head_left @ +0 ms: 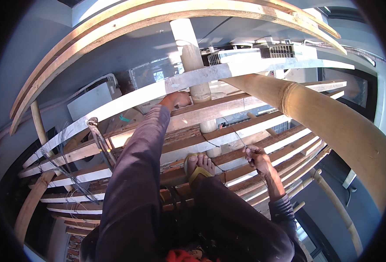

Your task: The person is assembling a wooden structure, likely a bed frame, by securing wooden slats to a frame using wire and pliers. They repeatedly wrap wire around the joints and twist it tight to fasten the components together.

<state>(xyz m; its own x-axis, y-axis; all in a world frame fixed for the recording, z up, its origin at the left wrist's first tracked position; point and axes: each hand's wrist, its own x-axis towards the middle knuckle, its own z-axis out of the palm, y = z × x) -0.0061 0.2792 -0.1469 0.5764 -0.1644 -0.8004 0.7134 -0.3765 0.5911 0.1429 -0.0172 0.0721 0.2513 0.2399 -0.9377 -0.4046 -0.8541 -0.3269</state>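
Note:
My right hand (257,159) pinches a thin dark wire (235,131), which runs up and left toward the timber. Beyond my foot, my left hand (177,100) reaches over a wooden beam (219,108), close beside an upright bamboo pole (200,92). Its fingers curl inward, and what they grip is hidden. A pair of long-handled pincers (100,140) hangs on the white-faced beam to the left of my left sleeve. My foot in a yellow sandal (200,168) rests on the timbers between my hands.
Parallel timber slats (228,142) with gaps between them lie beneath me. A thick bamboo pole (315,105) slants across the right. Loose wires (73,174) drape over slats at left. Curved-looking beams (114,28) cross the top. Air-conditioner units (236,56) stand beyond.

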